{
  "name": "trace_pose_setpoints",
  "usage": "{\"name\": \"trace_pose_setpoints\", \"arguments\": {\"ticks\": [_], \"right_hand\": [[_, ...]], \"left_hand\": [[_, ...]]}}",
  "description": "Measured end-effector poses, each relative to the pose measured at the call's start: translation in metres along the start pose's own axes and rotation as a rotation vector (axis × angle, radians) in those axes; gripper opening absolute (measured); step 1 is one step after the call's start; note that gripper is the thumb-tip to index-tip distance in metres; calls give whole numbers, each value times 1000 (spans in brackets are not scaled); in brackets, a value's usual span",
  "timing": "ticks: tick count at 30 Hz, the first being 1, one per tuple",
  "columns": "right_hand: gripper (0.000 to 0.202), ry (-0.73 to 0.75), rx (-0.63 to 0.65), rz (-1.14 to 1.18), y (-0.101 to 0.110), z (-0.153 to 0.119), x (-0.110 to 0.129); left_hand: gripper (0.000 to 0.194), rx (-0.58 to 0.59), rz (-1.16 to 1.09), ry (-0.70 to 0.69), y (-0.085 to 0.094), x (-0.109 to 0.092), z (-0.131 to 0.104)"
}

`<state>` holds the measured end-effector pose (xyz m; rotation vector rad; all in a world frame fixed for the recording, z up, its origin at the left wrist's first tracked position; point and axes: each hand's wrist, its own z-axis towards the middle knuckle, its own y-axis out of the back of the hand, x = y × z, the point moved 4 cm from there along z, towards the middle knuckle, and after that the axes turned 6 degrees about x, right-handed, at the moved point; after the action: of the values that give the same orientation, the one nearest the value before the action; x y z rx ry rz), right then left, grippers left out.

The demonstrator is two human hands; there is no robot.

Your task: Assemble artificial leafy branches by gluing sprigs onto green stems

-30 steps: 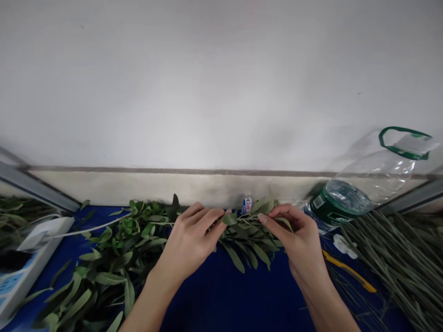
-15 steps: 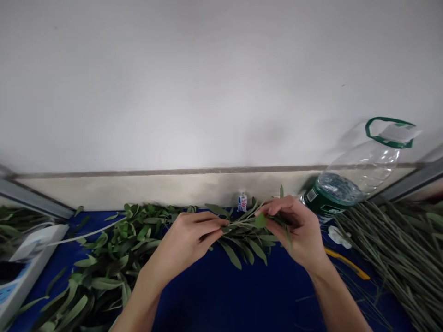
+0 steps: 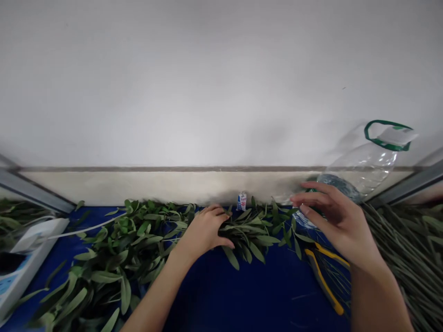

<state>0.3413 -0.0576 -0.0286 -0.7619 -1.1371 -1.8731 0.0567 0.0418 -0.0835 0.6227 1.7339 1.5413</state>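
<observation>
My left hand (image 3: 204, 233) lies over a leafy green bundle (image 3: 256, 226), thumb on the near side and fingers bent over the far side. Grey-green leaves stick out to the right from between them. In the air at the right, my right hand (image 3: 341, 226) has its fingers and thumb apart with nothing between them. It partly covers a clear plastic bottle (image 3: 363, 163). Below it, yellow-handled pliers (image 3: 321, 279) rest on the blue surface (image 3: 256, 295); their head is hard to make out.
Leafy branches (image 3: 107, 276) are heaped at the left, beside a white power strip (image 3: 51, 233) with a cable (image 3: 92, 229). Long bare stems (image 3: 394, 258) lie at the right. A small printed packet (image 3: 241, 201) stands by the pale wall (image 3: 194, 101).
My right hand has let go of the sprig and moved right, opening and uncovering the pliers. My left hand has shifted from pinching stems to lying over the bundle, which now rests lower.
</observation>
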Motion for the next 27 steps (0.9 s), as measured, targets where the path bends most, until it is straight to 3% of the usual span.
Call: {"name": "trace_pose_setpoints", "arguments": {"ticks": [1,3,8,11,15,18,20,22,25,27], "right_hand": [[40,0,2,-3,0,0,2],[36,7,11,0,-2,1,8],[30,26,25,24,-6,4,14],[27,31,-28,26,0,3,11],[25,36,-233,91,16,-3,8],[24,66,-323,170,26,-7,7],[23,53,-262,166,25,-6,8],[20,37,-159,85,20,-3,10],[29,76,11,-104,0,2,21],[44,113,139,-190,-23,3,29]], "left_hand": [[84,14,7,-4,-7,-2,3],[83,35,30,-8,-18,-6,6],[33,58,111,-54,-24,-20,13],[31,32,145,-84,-2,-27,15],[32,-80,183,-78,55,-34,12],[27,-368,62,-66,104,-37,6],[14,-607,-120,-28,129,-35,0],[7,-892,-365,62,143,-29,-7],[16,-1288,-928,209,131,-18,-16],[24,-1382,-1375,284,103,-16,-16]]}}
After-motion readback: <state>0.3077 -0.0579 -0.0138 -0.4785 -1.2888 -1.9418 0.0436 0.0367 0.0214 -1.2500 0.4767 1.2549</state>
